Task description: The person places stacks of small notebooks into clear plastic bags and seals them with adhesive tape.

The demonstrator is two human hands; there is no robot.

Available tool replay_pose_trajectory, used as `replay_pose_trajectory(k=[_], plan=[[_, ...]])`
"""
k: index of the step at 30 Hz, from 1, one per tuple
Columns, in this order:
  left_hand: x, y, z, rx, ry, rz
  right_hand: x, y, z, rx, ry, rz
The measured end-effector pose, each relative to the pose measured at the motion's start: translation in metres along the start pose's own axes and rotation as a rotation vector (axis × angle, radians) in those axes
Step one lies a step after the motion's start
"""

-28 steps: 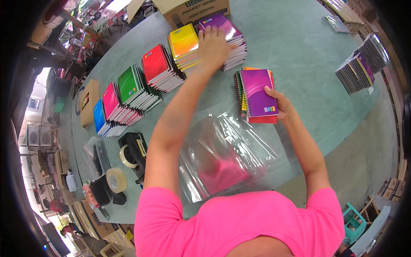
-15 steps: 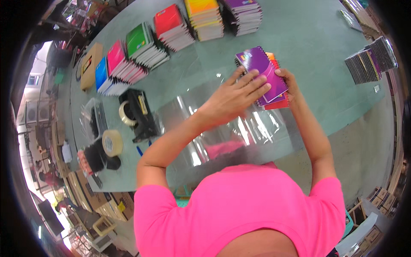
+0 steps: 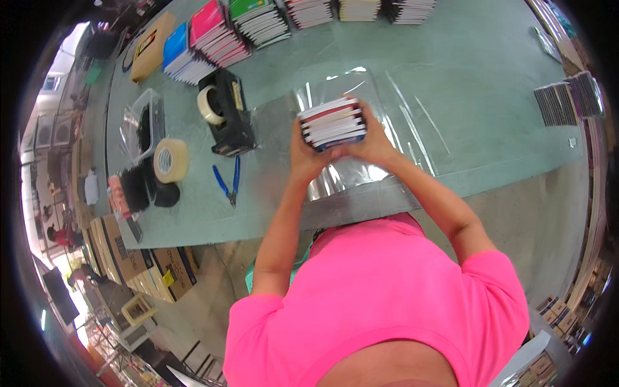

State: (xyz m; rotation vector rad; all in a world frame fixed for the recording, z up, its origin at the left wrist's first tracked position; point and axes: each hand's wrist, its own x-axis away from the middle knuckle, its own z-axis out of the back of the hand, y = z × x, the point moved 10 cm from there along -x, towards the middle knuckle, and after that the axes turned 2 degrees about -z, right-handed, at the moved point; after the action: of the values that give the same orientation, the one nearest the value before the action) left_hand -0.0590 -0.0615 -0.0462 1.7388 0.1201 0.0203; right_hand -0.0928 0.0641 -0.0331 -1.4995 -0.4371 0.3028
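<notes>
Between my two hands a small stack of spiral notebooks (image 3: 333, 122) stands on edge, its white page edges facing up. My left hand (image 3: 307, 158) is wrapped round the stack's left side, and my right hand (image 3: 375, 140) grips the right side. The thumbs come close together at the near face. Beneath lies a clear plastic sheet (image 3: 345, 178), shiny and spread over the green table (image 3: 464, 84); whether the stack rests on it I cannot tell.
Notebook piles in blue, pink (image 3: 219, 35), green and other colours line the far side. To the left are a black tape dispenser (image 3: 227, 122), blue-handled cutters (image 3: 229, 182), a tape roll (image 3: 171, 160) and a plastic box (image 3: 147, 126). Wrapped notebook stacks (image 3: 556, 104) stand at the right.
The notebooks, held loosely fanned with a purple cover up, are now squared together on edge over the plastic sheet. Both hands have moved left and grip the sides. The view has shifted.
</notes>
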Motion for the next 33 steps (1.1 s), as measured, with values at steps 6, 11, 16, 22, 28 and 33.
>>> replay_pose_trajectory(k=[6,11,16,22,28,33], plan=[[0.017,0.018,-0.007,-0.143,0.000,-0.169,0.006,0.001,0.006,-0.104,0.054,0.211],[0.010,0.015,-0.005,-0.162,0.032,-0.255,0.011,0.008,0.008,-0.198,0.104,0.125],[0.002,0.013,-0.012,-0.360,-0.059,-0.351,0.010,-0.003,0.019,0.013,0.142,0.278],[0.006,-0.011,-0.022,-0.445,-0.156,-0.230,0.020,0.022,0.027,0.146,0.239,0.305],[-0.001,0.011,-0.038,-0.311,-0.159,-0.350,0.030,0.030,0.035,-0.016,0.293,0.353],[-0.014,-0.023,-0.033,-0.376,-0.264,0.074,0.021,0.016,0.041,0.092,0.144,-0.001]])
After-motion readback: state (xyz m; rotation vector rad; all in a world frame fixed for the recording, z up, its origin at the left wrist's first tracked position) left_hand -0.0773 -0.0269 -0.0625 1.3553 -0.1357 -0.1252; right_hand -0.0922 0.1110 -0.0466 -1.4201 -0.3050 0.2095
